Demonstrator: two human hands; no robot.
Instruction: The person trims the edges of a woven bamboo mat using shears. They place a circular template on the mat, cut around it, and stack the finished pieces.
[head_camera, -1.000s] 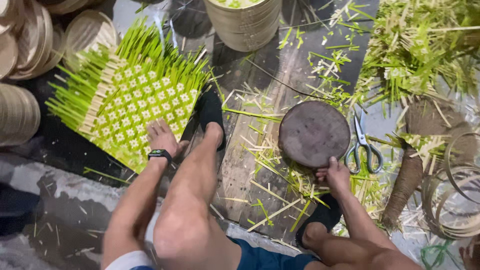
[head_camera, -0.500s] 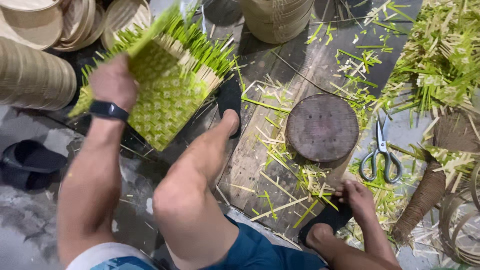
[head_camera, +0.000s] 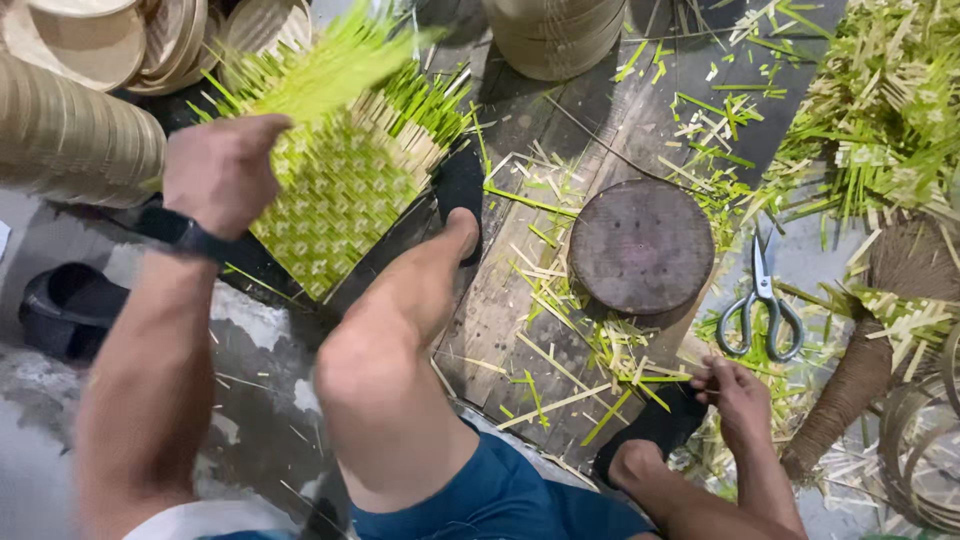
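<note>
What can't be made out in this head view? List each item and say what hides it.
- Left hand: its fingers and grip on the woven green mat are motion-blurred and seen from behind.
- Mat's upper part: smeared by motion.
- Right hand: fingertips are buried among green strips; anything pinched is too small to tell.
- Round baskets: stack cut off by the left edge.
- Coiled hoops: cut off by the right edge.
</note>
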